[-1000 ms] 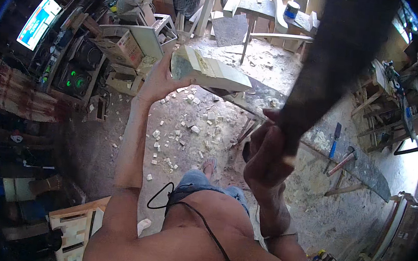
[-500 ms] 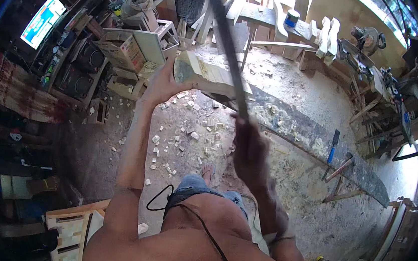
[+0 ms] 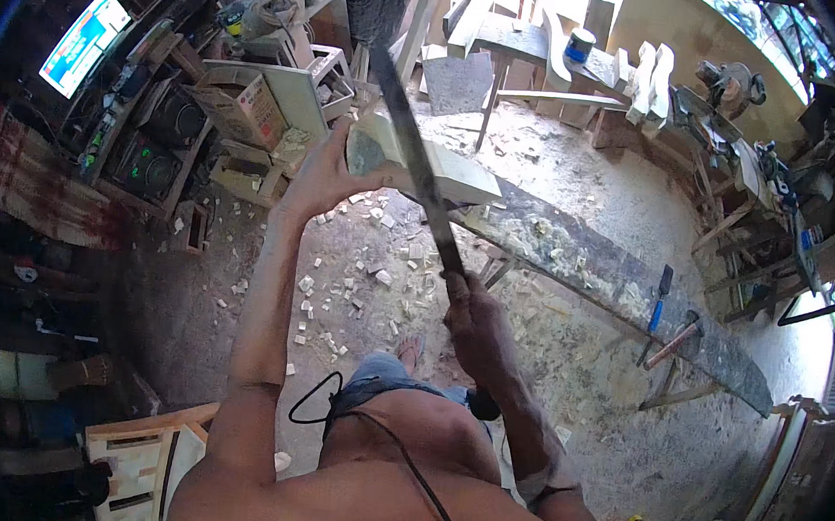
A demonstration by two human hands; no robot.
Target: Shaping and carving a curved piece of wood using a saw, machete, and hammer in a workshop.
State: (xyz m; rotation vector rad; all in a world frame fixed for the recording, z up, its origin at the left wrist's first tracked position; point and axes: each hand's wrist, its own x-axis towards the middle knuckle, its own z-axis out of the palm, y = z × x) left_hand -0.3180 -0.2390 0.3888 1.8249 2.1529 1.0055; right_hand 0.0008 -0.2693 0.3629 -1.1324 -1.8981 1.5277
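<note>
My left hand (image 3: 325, 179) grips the near left end of a pale, shaped wooden block (image 3: 462, 176), thumb along its lower side and fingers on its end. The block lies on the left end of a long, narrow wooden bench (image 3: 628, 271). In my right hand (image 3: 480, 325), closed around its lower end, is a long, dark, flat blade that looks like a machete (image 3: 408, 124). It slants up to the left and crosses in front of the block, hiding part of it. Whether blade and wood touch, I cannot tell.
A blue-handled chisel (image 3: 660, 299) and a hammer (image 3: 677, 340) lie on the bench's right part. Wood chips (image 3: 383, 277) litter the floor. At the back, a workbench (image 3: 519, 37) holds curved wooden pieces and a can (image 3: 580, 45). A lit screen (image 3: 85, 43) stands at the left.
The blade's tip has come down from the upper edge, and my right hand is slightly lower. My left hand stays on the block.
</note>
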